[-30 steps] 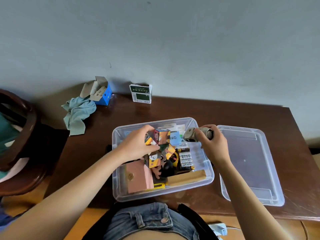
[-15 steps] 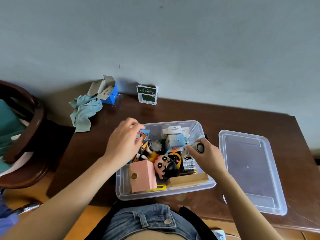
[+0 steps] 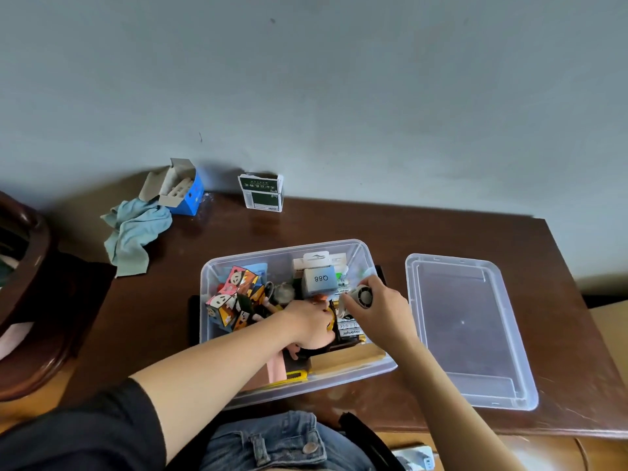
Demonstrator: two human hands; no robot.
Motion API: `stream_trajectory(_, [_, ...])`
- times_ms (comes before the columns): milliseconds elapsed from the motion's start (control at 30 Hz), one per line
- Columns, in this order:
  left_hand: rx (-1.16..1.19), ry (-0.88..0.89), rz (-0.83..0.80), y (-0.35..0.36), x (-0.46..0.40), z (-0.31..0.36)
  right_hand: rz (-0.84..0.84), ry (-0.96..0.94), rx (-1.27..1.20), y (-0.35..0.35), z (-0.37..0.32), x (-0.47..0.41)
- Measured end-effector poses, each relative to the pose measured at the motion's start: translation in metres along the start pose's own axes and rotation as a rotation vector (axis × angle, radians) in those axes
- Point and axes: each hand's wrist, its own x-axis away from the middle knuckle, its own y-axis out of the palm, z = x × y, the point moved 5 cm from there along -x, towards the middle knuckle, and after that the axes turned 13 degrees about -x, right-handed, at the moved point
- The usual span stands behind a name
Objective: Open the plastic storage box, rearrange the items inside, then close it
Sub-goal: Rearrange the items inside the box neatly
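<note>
The clear plastic storage box (image 3: pixel 285 253) stands open on the brown table, its lid (image 3: pixel 469 331) lying flat to the right. My left hand (image 3: pixel 307 326) reaches into the box's middle, fingers curled over a cartoon figure toy that it mostly hides. My right hand (image 3: pixel 384 314) holds a small grey cylinder (image 3: pixel 362 295) above the box's right side. A colourful folding cube puzzle (image 3: pixel 234 297) lies at the box's left. A grey-blue carton marked Q88 (image 3: pixel 319 278) stands at the back. Batteries (image 3: pixel 348 329), a wooden block (image 3: pixel 346 360) and a pink box (image 3: pixel 275 368) sit near the front.
At the table's back left are a blue carton with open flaps (image 3: pixel 183 192), a teal cloth (image 3: pixel 136 232) and a green-and-white packet (image 3: pixel 261 193) against the wall. A dark wooden chair (image 3: pixel 30 300) stands left of the table. A power strip (image 3: pixel 414 457) lies below the front edge.
My left hand set the cube puzzle down at the box's left side and moved right onto the cartoon figure. My right hand kept the grey cylinder and dropped slightly toward the box.
</note>
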Motion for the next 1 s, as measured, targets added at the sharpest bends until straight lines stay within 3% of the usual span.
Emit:
stream_trajectory(233, [-0.235, -0.086, -0.021, -0.001, -0.015, 0.010, 0.003, -0.053, 0.085, 0.003, 0.002, -0.004])
stream_trajectory(533, [-0.303, -0.195, -0.052, 0.002, -0.023, 0.020, 0.013, -0.065, 0.112, 0.005, 0.002, -0.004])
stream_trajectory(767, [-0.237, -0.200, -0.004, 0.005, -0.026, 0.016, 0.028, -0.048, 0.117, 0.005, 0.001, -0.002])
stream_trajectory(1000, [-0.199, -0.206, -0.055, 0.012, -0.022, 0.008, 0.024, -0.036, 0.123, 0.004, -0.001, -0.001])
